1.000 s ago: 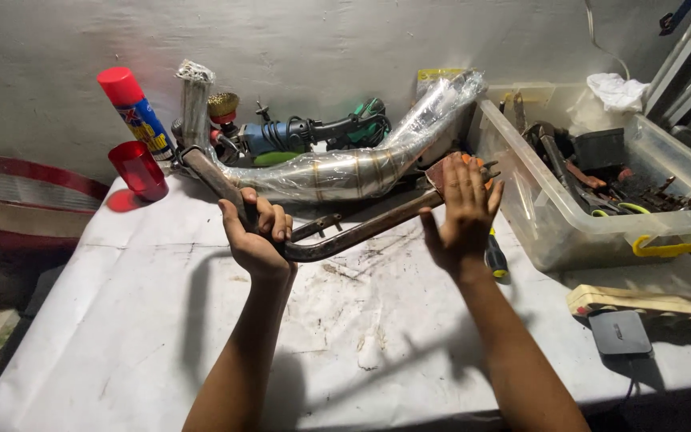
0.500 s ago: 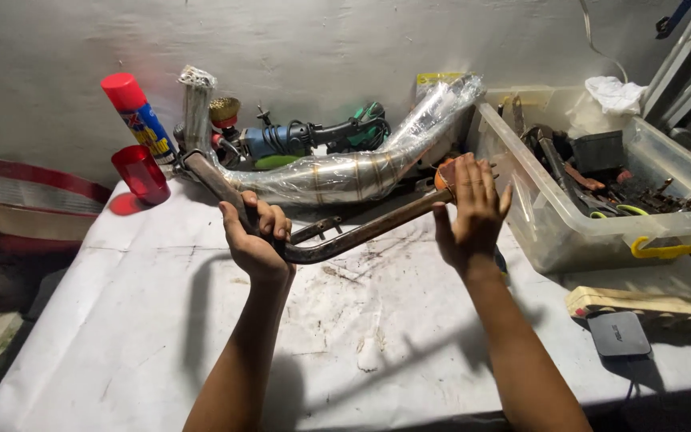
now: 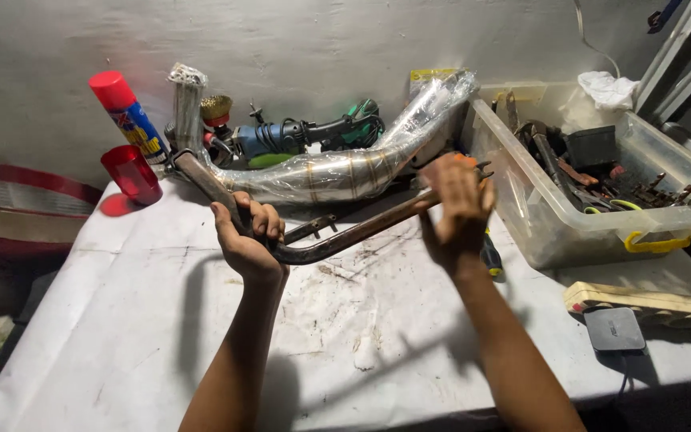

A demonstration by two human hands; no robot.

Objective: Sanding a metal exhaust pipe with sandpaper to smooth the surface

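Rusty bent pipe, held up just above the white-covered bench, running from a flanged end near the red cup down to a bend and then up rightward toward the clear plastic bin. Left hand wrapped around the pipe just left of the bend, grip clamped tight, knuckles toward the camera. Right hand at the far right end of the pipe, palm against it and fingers spread upward; whether that grip is fully closed on the pipe cannot be told, though an orange tool tip shows just above the fingers. Small bracket sticking off the pipe between the two hands. Behind the pipe, lying along the wall: a plastic-wrapped exhaust muffler, shiny with gold bands, wide end raised toward the bin. Further back, a blue and green angle grinder with a wire brush wheel, and a blue spray can with a red cap upright beside the cup. Bin filled with dark hand tools, yellow latch at its front corner. Right edge of the bench: a black flat box and a pale wooden piece. Bench cover smeared with dark grime under the pipe.
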